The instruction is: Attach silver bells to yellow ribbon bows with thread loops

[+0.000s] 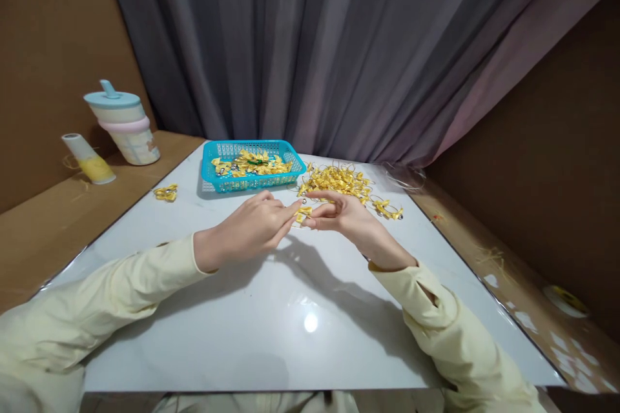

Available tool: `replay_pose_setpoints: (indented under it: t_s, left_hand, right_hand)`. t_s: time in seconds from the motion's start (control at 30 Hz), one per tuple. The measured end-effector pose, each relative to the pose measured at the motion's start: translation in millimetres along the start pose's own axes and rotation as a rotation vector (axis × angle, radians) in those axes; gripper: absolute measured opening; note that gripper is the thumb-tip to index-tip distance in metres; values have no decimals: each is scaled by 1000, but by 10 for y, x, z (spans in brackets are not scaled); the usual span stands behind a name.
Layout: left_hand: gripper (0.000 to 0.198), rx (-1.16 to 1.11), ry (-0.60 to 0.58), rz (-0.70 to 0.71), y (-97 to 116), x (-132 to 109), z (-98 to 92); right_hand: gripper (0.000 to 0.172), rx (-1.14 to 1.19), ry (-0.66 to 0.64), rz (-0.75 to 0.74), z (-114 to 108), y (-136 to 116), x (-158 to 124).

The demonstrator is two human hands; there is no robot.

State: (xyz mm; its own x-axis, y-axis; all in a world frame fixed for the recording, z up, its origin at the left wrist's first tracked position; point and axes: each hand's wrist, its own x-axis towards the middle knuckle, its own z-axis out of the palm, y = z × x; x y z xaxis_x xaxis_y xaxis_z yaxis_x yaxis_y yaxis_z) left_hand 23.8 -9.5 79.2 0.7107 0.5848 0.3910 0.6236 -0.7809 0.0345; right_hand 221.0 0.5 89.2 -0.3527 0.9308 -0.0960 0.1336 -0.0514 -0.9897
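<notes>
Over the middle of the white table [271, 342], both hands meet at a small yellow ribbon bow [303, 214] with a tiny silvery bell. My left hand [252, 226] pinches it from the left between thumb and finger. From the other side, my right hand [346, 219] closes its thumb and fingers on the bow's right edge. Just behind my right hand lies a heap of similar yellow bows [339, 179] with thin loops. A turquoise basket [249, 185], behind my left hand, holds more yellow pieces and a bit of green.
A few yellow bows [166, 193] lie apart at left, and another group [387, 209] at right. On the brown ledge stand a lidded cup [130, 132] and a spool with yellow thread [92, 160]. A grey curtain [271, 45] hangs behind. White scraps [526, 321] lie at right.
</notes>
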Motion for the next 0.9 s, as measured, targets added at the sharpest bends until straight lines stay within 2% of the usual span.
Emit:
replay_pose_setpoints:
  t_s: [0.1, 0.17, 0.3, 0.43, 0.53, 0.67, 0.8, 0.9]
  left_hand:
    - [35, 88, 24, 10, 52, -15, 40]
    - [36, 26, 4, -23, 86, -20, 43]
    - [41, -341, -63, -200, 98, 5, -1]
    - [35, -772, -38, -356, 54, 74, -66]
    - [27, -976, -63, -368, 20, 114, -87]
    - [19, -1156, -105, -343, -6, 131, -65]
    - [14, -1256, -145, -341, 12, 140, -58]
    - [13, -1236, -200, -373, 24, 139, -83]
  right_hand:
    - [57, -126, 147, -105, 35, 47, 22]
    - [53, -267, 259, -241, 63, 72, 9]
    - [49, -594, 416, -607, 109, 114, -55]
    - [51, -817, 492, -931, 126, 176, -57]
    - [48, -896, 507, -1061, 127, 221, -26]
    - [45, -980, 495, -1115, 123, 247, -20]
    - [53, -1088, 415, -1192, 107, 263, -36]
    - [61, -1177, 370, -1232, 102, 287, -26]
